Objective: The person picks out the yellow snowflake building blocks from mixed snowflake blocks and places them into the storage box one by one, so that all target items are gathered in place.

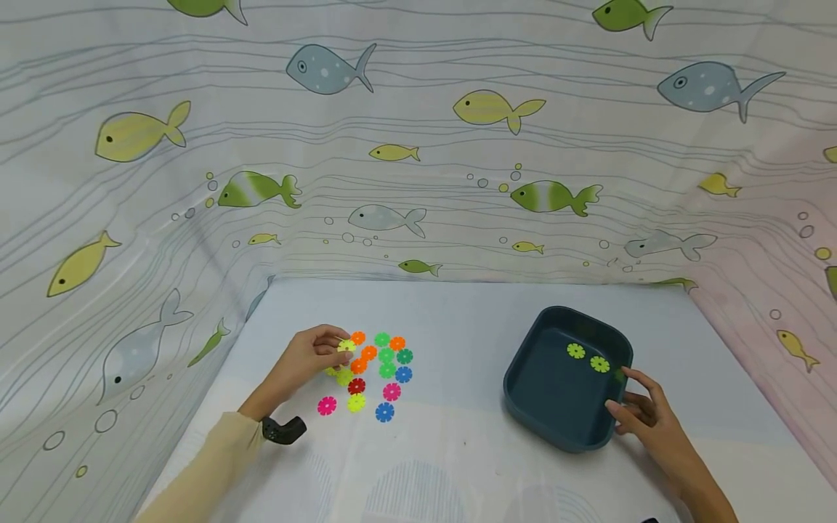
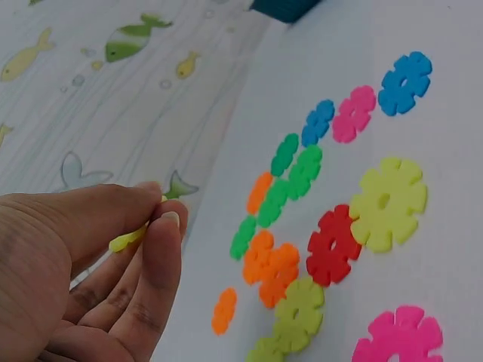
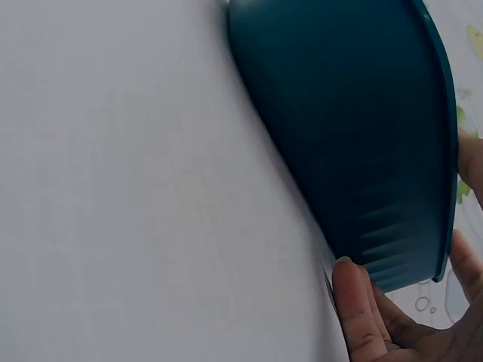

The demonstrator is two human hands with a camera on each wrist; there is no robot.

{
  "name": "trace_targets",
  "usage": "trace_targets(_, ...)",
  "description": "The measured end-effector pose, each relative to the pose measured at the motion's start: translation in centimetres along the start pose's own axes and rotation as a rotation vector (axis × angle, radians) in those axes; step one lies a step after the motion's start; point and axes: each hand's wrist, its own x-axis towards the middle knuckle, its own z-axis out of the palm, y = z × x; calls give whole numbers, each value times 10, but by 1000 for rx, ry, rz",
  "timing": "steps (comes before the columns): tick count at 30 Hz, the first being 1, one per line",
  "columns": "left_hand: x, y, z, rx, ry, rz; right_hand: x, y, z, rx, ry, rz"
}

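Closest in, on the near-left side of the tub, there's a beige sleeve (image 1: 203,472) running up to a black wrist gadget (image 1: 284,430). Some striped arch prints (image 1: 413,494) show on the cloth covering the counter (image 1: 458,428), also nearer than the tub. The right hand (image 1: 654,425) is at the tub's right side, grip wrapped on the wall: thumb at the rim, other fingers around the outside. Left of the tub, well apart from it, is a bunch of flat flower-shaped pieces. Nearest of those are a blue piece (image 1: 384,412), a pink piece (image 1: 327,405) and a yellow piece (image 1: 356,403), then a red piece (image 1: 356,386) just behind, with another pink and another blue on the side toward the tub. Past that it's greens and oranges, e.g. a green piece (image 1: 388,370) and an orange piece (image 1: 369,353). The left hand (image 1: 306,362) is on the far-left end of that bunch from the tub, its grip pinching a yellow flower disc (image 1: 347,347) between thumb and finger, partly covering a couple of yellow-green ones. The tub (image 1: 556,388) itself is dark blue, with two yellow-green discs (image 1: 599,365) inside toward its back. Behind the tub hangs a fish-print curtain (image 1: 458,211), all yellow, green and grey-blue fish with wavy lines.
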Motion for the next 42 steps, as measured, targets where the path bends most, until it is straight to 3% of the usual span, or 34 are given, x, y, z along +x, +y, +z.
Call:
trace_targets(5,5,8,14,11,-29,4,0,1,0,-7,0,9)
trace_targets(14,19,20,36,-61,-123,38,-1,-1,0,-16,5,1)
trace_targets(33,28,34,59,3,-193,97,-2,-4,1,-29,11,6)
trace_targets(42,31,40,71,-13,-242,131,-2,-4,2,-26,22,-5)
